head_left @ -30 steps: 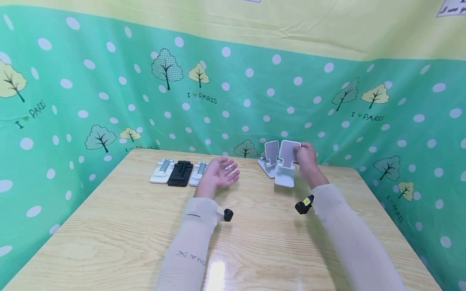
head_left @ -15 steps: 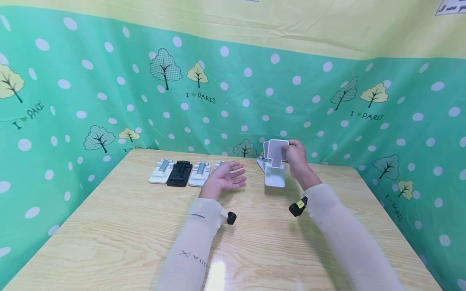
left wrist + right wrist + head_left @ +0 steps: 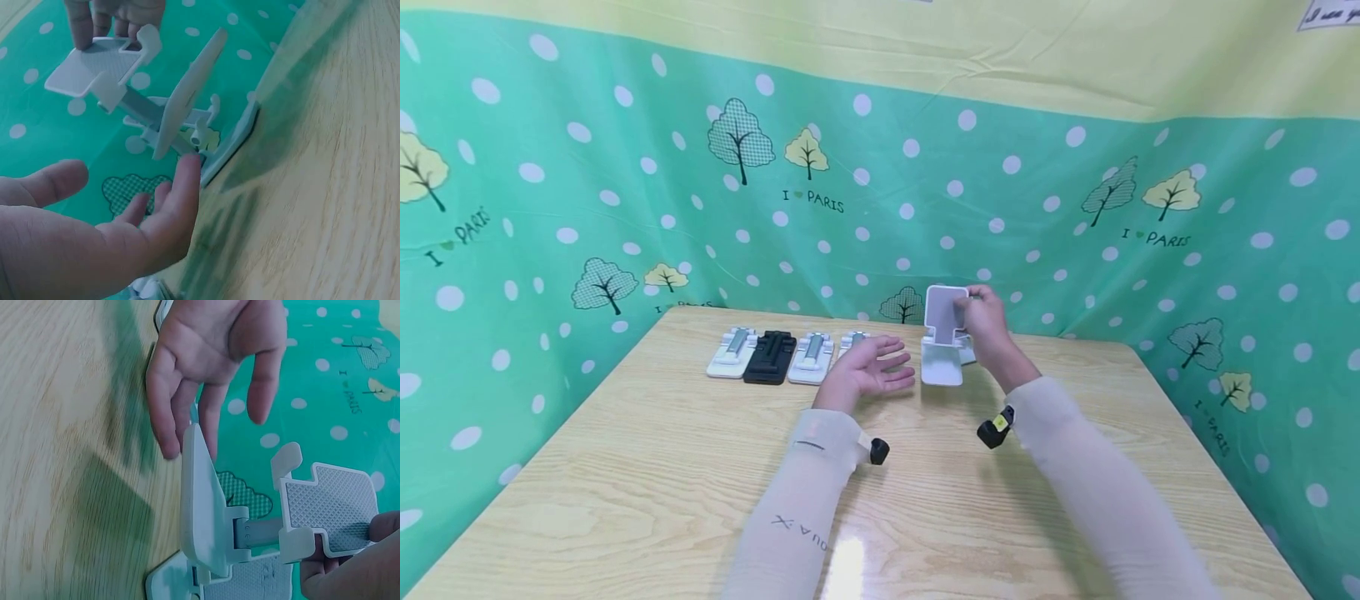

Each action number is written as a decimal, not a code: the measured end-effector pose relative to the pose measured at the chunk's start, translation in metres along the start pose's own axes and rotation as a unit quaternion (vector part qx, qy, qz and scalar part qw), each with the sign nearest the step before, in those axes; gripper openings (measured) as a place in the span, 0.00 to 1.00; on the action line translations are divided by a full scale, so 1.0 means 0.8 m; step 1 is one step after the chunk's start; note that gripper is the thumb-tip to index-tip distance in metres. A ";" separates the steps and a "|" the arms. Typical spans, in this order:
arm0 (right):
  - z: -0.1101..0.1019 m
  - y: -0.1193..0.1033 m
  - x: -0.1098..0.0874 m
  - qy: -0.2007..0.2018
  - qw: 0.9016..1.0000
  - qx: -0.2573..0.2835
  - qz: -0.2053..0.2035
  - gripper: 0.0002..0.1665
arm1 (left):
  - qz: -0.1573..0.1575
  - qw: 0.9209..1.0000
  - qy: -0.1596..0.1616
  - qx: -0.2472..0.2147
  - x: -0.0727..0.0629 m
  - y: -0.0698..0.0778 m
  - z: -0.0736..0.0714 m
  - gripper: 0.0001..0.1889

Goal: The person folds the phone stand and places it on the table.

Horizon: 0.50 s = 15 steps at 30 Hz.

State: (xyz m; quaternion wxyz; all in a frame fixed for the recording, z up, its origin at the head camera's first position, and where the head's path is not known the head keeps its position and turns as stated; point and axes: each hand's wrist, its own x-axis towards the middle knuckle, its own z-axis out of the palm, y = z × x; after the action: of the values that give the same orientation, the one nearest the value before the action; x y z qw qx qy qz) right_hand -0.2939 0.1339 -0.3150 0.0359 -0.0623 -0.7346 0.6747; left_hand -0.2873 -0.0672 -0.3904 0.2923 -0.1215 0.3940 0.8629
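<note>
My right hand [image 3: 988, 327] pinches the grey-padded upper plate of an unfolded white phone stand [image 3: 942, 367], holding it above the table. In the right wrist view, its thumb lies on the textured pad and its fingers go beneath. My left hand [image 3: 874, 367] is palm up with fingers extended, just left of the held stand; the head view shows a narrow gap between them. A second unfolded white phone stand [image 3: 250, 578] rests on the table behind the held one, which partly hides it.
Several folded phone stands lie in a row at the back left: a white one [image 3: 727, 365], a black one [image 3: 771, 358], another white one [image 3: 810, 360], and a white one [image 3: 853, 338] partly behind my left hand. A green curtain [image 3: 820, 275] hangs at the wooden table's [image 3: 647, 467] back edge.
My right hand has carried the unfolded stand leftward, across the front of the second one. My left hand has shifted slightly right, uncovering more of the folded stands.
</note>
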 end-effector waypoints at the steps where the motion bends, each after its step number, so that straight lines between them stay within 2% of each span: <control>1: 0.002 0.000 -0.001 -0.002 1.000 0.000 -0.001 0.13 | -0.002 1.000 -0.004 0.000 0.001 -0.001 0.000 0.32; 8: 0.017 -0.003 -0.007 -0.004 1.000 0.005 -0.008 0.12 | -0.013 1.000 -0.007 0.024 0.002 -0.005 0.003 0.33; 12: 0.026 -0.003 -0.009 -0.010 1.000 0.009 -0.007 0.12 | -0.012 0.999 -0.008 0.038 0.005 -0.007 0.005 0.31; 15: 0.032 -0.003 -0.011 -0.015 1.000 0.015 -0.011 0.13 | -0.013 0.999 -0.011 0.032 0.008 -0.007 0.004 0.28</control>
State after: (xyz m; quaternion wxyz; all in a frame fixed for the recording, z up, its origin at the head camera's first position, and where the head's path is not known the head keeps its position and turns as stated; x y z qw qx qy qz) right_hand -0.2886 0.1075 -0.3148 0.0335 -0.0440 -0.7256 0.6858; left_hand -0.2888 -0.0593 -0.3941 0.3117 -0.1077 0.4168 0.8471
